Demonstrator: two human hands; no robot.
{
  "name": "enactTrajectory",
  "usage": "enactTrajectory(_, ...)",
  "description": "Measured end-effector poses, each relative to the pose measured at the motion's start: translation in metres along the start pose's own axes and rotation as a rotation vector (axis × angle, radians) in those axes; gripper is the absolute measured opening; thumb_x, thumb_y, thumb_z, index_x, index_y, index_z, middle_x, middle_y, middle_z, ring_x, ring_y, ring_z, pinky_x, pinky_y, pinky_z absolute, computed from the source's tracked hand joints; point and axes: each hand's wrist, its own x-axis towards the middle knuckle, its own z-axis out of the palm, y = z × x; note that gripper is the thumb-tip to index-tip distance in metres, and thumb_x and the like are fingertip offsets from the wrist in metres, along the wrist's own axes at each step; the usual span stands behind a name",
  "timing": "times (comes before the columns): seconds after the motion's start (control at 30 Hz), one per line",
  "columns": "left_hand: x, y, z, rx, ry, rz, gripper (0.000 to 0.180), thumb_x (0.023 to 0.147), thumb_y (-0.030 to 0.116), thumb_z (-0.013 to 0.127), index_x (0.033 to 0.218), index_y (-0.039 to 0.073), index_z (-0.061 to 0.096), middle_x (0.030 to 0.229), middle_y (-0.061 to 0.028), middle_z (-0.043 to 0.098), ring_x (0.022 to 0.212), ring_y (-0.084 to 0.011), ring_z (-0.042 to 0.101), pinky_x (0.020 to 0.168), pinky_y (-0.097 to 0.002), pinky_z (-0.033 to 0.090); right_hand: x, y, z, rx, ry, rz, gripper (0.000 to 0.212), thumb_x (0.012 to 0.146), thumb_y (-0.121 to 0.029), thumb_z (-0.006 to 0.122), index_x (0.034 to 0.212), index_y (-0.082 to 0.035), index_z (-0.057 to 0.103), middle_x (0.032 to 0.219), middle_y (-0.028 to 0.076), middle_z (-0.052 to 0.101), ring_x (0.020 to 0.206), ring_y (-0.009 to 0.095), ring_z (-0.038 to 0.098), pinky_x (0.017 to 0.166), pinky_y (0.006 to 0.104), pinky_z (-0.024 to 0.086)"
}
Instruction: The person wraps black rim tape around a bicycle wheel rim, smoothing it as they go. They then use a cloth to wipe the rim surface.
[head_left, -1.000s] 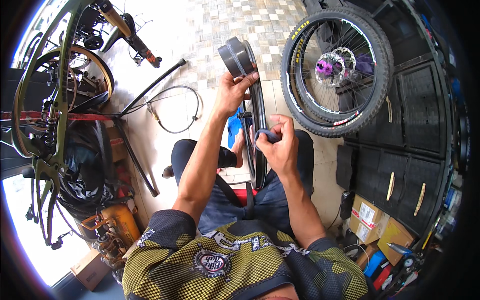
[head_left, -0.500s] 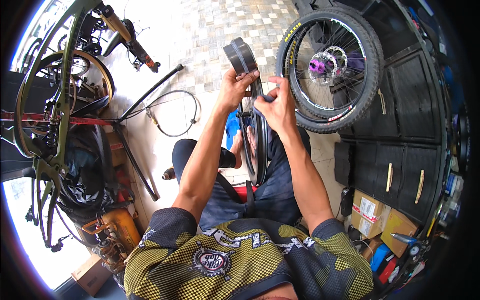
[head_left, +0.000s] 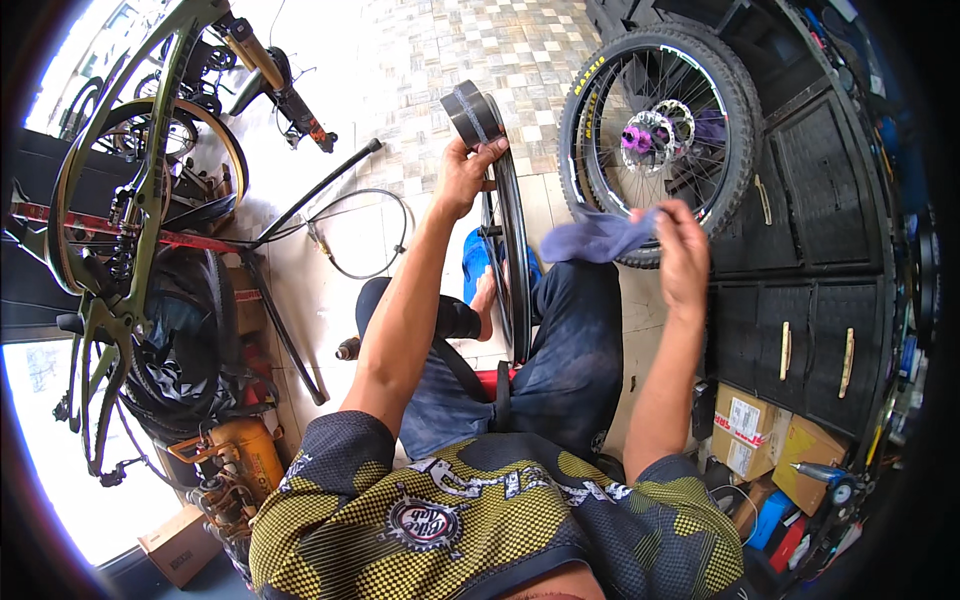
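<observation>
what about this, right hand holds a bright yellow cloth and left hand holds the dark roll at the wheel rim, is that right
Not quite: the head view shows that the cloth in the right hand is bluish-purple, not bright yellow. The left hand does hold the dark roll at the wheel rim.

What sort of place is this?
Most likely a bicycle repair workshop: there's a green bike frame at the left, a pair of wheels with knobby tyres at the right, and another wheel upright between the person's legs.
</observation>
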Motion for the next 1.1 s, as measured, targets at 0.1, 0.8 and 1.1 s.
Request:
enactTrajectory(0.1, 0.000, 0.000, -0.003, 0.019, 0.014, 0.001, 0.033, 0.097, 0.026, 0.080, 0.126, 0.018, 0.069, 0.105, 0.0009, 0.069, 0.091, -0.0117, 0.070, 0.064, -0.0370, 0.066, -0.016, -0.042, -0.024, 0.151, -0.080, -0.138, 0.014, 0.107, -0.011, 0.051, 0.115, -0.002, 0.057, 0.099, 0.015, 0.073, 0.106, 0.027, 0.070, 0.106, 0.0448, 0.050)
enactTrajectory(0.8, 0.000, -0.004, -0.007, 0.018, 0.050, 0.054, 0.030, 0.097, 0.026, 0.080, 0.125, 0.018, 0.072, 0.103, 0.0034, 0.063, 0.090, -0.0101, 0.069, 0.057, -0.0308, 0.060, -0.030, 0.011, 0.081, -0.322, -0.012, 0.033, 0.057, 0.107, -0.050, 0.062, 0.079, -0.001, 0.058, 0.064, -0.001, 0.043, 0.067, 0.009, 0.038, 0.059, 0.0324, 0.034)
enactTrajectory(1.1, -0.002, -0.003, -0.008, 0.046, 0.061, 0.043, 0.029, 0.099, 0.024, 0.077, 0.126, 0.017, 0.070, 0.107, 0.0021, 0.065, 0.090, -0.0096, 0.068, 0.061, -0.0335, 0.065, -0.044, -0.002, 0.075, -0.197, -0.063, -0.009, 0.052, 0.113, -0.048, 0.048, 0.108, -0.001, 0.071, 0.093, 0.005, 0.067, 0.090, 0.013, 0.063, 0.082, 0.0286, 0.049)
